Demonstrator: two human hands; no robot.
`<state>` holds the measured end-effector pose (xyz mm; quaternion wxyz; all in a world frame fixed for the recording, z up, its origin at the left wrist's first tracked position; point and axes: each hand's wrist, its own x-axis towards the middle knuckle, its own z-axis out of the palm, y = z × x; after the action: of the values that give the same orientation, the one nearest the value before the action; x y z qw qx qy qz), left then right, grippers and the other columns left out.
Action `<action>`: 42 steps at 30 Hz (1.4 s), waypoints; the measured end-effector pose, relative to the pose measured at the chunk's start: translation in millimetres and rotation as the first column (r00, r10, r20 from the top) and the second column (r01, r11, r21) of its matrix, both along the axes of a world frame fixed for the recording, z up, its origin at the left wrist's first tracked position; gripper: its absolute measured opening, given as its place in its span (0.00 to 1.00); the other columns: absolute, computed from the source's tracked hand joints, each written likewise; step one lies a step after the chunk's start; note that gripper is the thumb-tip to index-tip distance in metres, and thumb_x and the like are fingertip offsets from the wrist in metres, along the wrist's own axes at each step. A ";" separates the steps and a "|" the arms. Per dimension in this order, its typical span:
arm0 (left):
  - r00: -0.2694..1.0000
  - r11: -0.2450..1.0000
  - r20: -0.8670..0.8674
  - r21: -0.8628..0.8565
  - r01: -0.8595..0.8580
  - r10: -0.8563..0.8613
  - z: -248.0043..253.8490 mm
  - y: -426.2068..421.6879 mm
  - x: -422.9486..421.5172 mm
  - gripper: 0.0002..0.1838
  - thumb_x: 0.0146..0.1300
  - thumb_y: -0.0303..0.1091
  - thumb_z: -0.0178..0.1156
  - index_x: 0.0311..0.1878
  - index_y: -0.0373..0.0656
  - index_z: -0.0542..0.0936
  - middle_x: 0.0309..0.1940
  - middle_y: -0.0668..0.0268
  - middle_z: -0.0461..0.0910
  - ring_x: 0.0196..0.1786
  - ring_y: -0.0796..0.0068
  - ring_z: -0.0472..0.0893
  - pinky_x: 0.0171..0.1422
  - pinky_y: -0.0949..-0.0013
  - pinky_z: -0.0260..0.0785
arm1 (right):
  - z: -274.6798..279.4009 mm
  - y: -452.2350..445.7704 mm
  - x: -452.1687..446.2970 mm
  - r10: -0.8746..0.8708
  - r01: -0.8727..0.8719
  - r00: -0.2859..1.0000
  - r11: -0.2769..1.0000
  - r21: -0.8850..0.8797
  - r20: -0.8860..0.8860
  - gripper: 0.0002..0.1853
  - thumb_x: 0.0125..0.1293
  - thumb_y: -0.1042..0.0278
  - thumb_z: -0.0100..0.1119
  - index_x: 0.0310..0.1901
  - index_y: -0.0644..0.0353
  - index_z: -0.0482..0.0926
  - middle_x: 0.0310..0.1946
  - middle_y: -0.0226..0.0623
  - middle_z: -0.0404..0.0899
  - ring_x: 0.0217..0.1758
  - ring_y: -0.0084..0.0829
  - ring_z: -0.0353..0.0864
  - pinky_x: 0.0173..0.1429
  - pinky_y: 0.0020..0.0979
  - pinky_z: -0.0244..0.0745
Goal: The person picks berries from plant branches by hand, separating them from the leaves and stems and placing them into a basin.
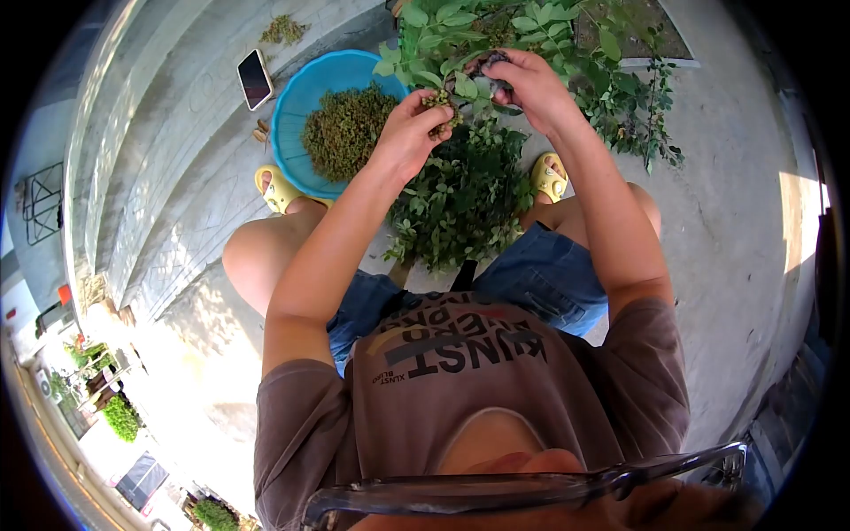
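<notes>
My left hand (409, 140) is closed on a cluster of small green-brown berries (439, 113), just right of the blue basin's rim. The fingers of my right hand (529, 84) are closed around a small dark and grey thing (487, 69) whose kind I cannot make out. Leafy green branches (460, 35) spread just beyond and between both hands. The blue basin (288, 119) holds a heap of similar berry clusters (345, 133). Below my hands, a pile of cut leafy stems (460, 199) lies between my knees.
A phone (255, 80) lies on the concrete left of the basin, with a small bunch of berry sprigs (283, 30) beyond it. My feet, in yellow clogs (550, 176), flank the leaf pile. More leafy branches (633, 97) reach over the ground at the right. Curved concrete steps (150, 159) rise at the left.
</notes>
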<state>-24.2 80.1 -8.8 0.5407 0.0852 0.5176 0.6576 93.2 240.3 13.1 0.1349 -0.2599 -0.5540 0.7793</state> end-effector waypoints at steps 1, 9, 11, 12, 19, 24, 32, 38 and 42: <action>1.000 1.000 0.015 0.016 0.010 -0.010 -2.6 -2.7 -0.3 0.11 0.57 0.23 0.58 0.43 0.42 0.70 0.34 0.67 0.74 0.32 0.77 0.73 0.38 0.68 0.67 | -1.7 0.0 -0.2 0.000 0.000 1.000 1.000 -0.004 0.002 0.08 0.61 0.71 0.53 0.39 0.62 0.79 0.26 0.25 0.75 0.23 0.15 0.68 0.26 0.18 0.65; 0.995 0.997 0.057 0.002 0.079 -0.079 -15.1 -17.9 -9.0 0.11 0.58 0.22 0.57 0.44 0.39 0.72 0.39 0.62 0.77 0.40 0.68 0.78 0.46 0.64 0.71 | -5.4 -5.4 -3.4 0.024 -0.025 0.999 1.000 0.018 0.034 0.08 0.61 0.70 0.53 0.39 0.60 0.79 0.26 0.25 0.75 0.24 0.15 0.68 0.27 0.18 0.65; 0.973 0.993 0.207 0.069 0.091 -0.104 -13.8 -20.2 -8.8 0.11 0.59 0.22 0.55 0.46 0.38 0.73 0.43 0.59 0.77 0.50 0.59 0.77 0.54 0.57 0.72 | -9.9 -6.6 -5.5 0.039 -0.041 0.999 0.997 0.068 0.037 0.09 0.61 0.69 0.53 0.40 0.60 0.79 0.26 0.25 0.75 0.24 0.15 0.67 0.27 0.18 0.65; 0.973 0.994 0.209 0.066 0.088 -0.100 -15.5 -22.1 -8.5 0.11 0.59 0.22 0.55 0.46 0.38 0.73 0.43 0.59 0.77 0.50 0.59 0.77 0.54 0.57 0.72 | -12.7 -7.7 -6.9 0.052 -0.057 0.998 0.991 0.119 0.041 0.09 0.60 0.69 0.53 0.40 0.60 0.79 0.27 0.24 0.75 0.24 0.15 0.67 0.27 0.18 0.65; 0.943 0.997 0.333 0.080 -0.011 -0.016 -47.3 -39.5 -2.3 0.11 0.61 0.22 0.55 0.48 0.36 0.72 0.45 0.58 0.76 0.48 0.59 0.78 0.54 0.57 0.73 | -33.6 -21.1 -18.8 0.188 -0.224 0.971 0.934 0.280 0.149 0.14 0.60 0.69 0.52 0.47 0.60 0.76 0.30 0.23 0.74 0.27 0.15 0.67 0.32 0.18 0.66; 0.899 0.997 0.434 0.017 -0.069 0.055 -51.8 -44.8 -2.7 0.13 0.60 0.27 0.59 0.47 0.38 0.72 0.41 0.60 0.77 0.44 0.61 0.78 0.46 0.62 0.73 | -46.6 -30.5 -24.8 0.200 -0.255 0.963 0.889 0.380 0.178 0.11 0.57 0.68 0.53 0.41 0.62 0.78 0.23 0.30 0.75 0.23 0.19 0.72 0.29 0.24 0.69; 0.960 0.991 0.248 -0.037 -0.128 0.133 -63.7 -43.3 7.6 0.09 0.61 0.26 0.57 0.43 0.35 0.73 0.39 0.58 0.78 0.39 0.62 0.81 0.45 0.62 0.76 | -52.0 -31.5 -25.4 0.201 -0.272 0.953 0.896 0.351 0.226 0.14 0.60 0.70 0.52 0.47 0.61 0.77 0.27 0.25 0.74 0.25 0.15 0.69 0.30 0.19 0.66; 0.947 0.980 0.293 0.102 -0.170 0.134 -62.6 -54.1 9.5 0.07 0.62 0.21 0.50 0.42 0.31 0.72 0.41 0.54 0.77 0.45 0.55 0.80 0.52 0.56 0.76 | -52.0 -26.2 -26.6 0.203 -0.238 0.960 0.954 0.182 0.194 0.12 0.63 0.70 0.51 0.47 0.59 0.77 0.29 0.23 0.74 0.26 0.14 0.68 0.32 0.18 0.66; 0.937 0.978 0.312 0.086 -0.190 0.154 -62.3 -57.1 8.0 0.07 0.61 0.21 0.50 0.42 0.31 0.72 0.41 0.53 0.77 0.45 0.53 0.80 0.52 0.56 0.76 | -50.0 -29.0 -27.9 0.215 -0.247 0.956 0.957 0.152 0.200 0.12 0.63 0.70 0.51 0.47 0.60 0.77 0.29 0.23 0.74 0.26 0.14 0.68 0.32 0.17 0.66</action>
<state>-16.2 23.0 -71.1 0.5484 -0.0316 0.3950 0.7363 65.3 211.3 -36.8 0.0139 -0.2500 -0.6569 0.7112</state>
